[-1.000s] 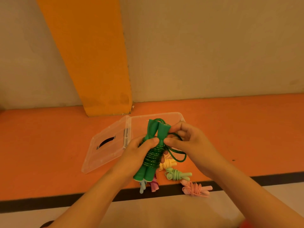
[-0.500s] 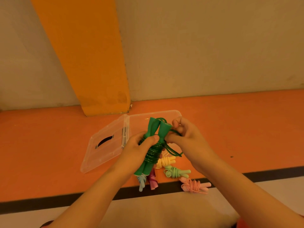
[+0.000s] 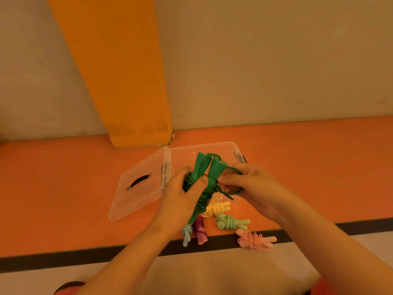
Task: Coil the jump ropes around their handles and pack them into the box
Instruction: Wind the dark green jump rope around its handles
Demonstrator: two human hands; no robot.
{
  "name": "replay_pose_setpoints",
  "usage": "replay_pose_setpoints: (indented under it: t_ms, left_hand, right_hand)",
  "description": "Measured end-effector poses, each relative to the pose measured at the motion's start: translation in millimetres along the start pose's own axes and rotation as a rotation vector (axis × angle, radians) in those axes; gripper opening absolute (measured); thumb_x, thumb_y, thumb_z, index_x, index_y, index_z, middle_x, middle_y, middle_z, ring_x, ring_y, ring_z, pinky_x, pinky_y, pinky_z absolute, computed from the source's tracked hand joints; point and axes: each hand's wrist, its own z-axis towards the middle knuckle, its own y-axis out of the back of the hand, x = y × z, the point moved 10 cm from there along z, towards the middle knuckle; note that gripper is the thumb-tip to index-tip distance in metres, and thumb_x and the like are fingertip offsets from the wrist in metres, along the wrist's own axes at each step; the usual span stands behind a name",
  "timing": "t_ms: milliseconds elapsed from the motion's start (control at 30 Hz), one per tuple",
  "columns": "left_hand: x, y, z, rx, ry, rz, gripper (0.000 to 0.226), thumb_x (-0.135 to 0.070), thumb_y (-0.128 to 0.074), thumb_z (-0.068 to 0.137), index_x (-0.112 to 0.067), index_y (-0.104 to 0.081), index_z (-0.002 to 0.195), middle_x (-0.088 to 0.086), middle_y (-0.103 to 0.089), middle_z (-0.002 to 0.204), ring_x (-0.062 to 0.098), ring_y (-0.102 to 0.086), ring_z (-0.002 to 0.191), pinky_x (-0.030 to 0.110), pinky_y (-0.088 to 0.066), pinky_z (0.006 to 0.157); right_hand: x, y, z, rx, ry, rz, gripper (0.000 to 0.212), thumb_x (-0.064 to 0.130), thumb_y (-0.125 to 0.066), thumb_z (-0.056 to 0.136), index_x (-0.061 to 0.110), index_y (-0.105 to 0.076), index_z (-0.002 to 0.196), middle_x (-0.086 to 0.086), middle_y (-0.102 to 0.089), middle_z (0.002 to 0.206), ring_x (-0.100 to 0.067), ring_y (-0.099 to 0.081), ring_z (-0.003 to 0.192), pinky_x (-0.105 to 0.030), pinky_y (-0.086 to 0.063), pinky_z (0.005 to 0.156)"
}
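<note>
Fingers of the left hand (image 3: 180, 202) clench the green rope (image 3: 203, 196), glossy cord coiled round flared handles. The right hand (image 3: 252, 189) pinches its loose loop at mid-frame.

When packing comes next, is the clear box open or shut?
Open: the lid lies swung back on the orange floor beside the box.

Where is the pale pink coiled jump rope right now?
The pale pink rope lies across the black stripe, lower right of centre in the head view, just right of and below the light green rope, outside the clear box.
</note>
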Motion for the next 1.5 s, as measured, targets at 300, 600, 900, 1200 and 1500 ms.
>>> replay_pose_setpoints:
  t_ms: [300,600,900,1200,1500]
  left_hand:
    - [2,-6,0,0.066,0.061,-0.071,0.009,-0.016,-0.055,0.094,-0.010,-0.061,0.097,0.005,-0.068,0.072,0.023,-0.067,0.063,0.035,-0.055,0.055]
    - [-4,-19,-6,0.188,0.110,-0.132,0.010,-0.015,-0.051,0.095,-0.011,-0.060,0.093,0.001,-0.067,0.062,0.013,-0.064,0.053,0.025,-0.053,0.050]
    - [-6,-9,-1,0.114,0.130,-0.168,0.019,-0.015,-0.049,0.096,0.002,-0.057,0.101,0.020,-0.062,0.074,0.019,-0.063,0.054,0.027,-0.052,0.049]
    - [-12,-11,0,0.095,0.124,-0.222,0.022,-0.016,-0.047,0.098,0.003,-0.056,0.101,0.017,-0.063,0.069,0.019,-0.061,0.051,0.027,-0.052,0.047]
    - [-3,-8,1,0.057,0.160,-0.185,0.030,-0.018,-0.045,0.099,0.010,-0.053,0.106,0.020,-0.061,0.071,0.018,-0.060,0.051,0.026,-0.051,0.046]
  right_hand:
    - [10,2,-3,-0.050,0.097,-0.185,0.008,0.010,-0.061,0.089,0.007,-0.067,0.083,0.000,-0.061,0.066,-0.010,-0.054,0.064,-0.022,-0.043,0.061]
    - [7,1,-4,0.013,0.056,-0.048,0.011,0.005,-0.062,0.079,0.012,-0.069,0.075,-0.005,-0.058,0.075,-0.008,-0.051,0.066,-0.019,-0.041,0.051]
    - [7,-8,-3,0.057,0.126,0.129,0.027,0.018,-0.065,0.065,0.002,-0.069,0.087,-0.005,-0.053,0.080,-0.009,-0.048,0.074,-0.020,-0.043,0.062]
    - [8,-25,-11,0.248,0.064,0.415,0.023,0.012,-0.062,0.079,0.013,-0.075,0.098,-0.004,-0.067,0.095,-0.010,-0.058,0.077,-0.021,-0.048,0.063]
    - [9,-8,-2,0.074,0.104,0.119,0.019,0.017,-0.057,0.087,0.010,-0.070,0.098,-0.007,-0.068,0.098,-0.013,-0.060,0.088,-0.028,-0.046,0.083]
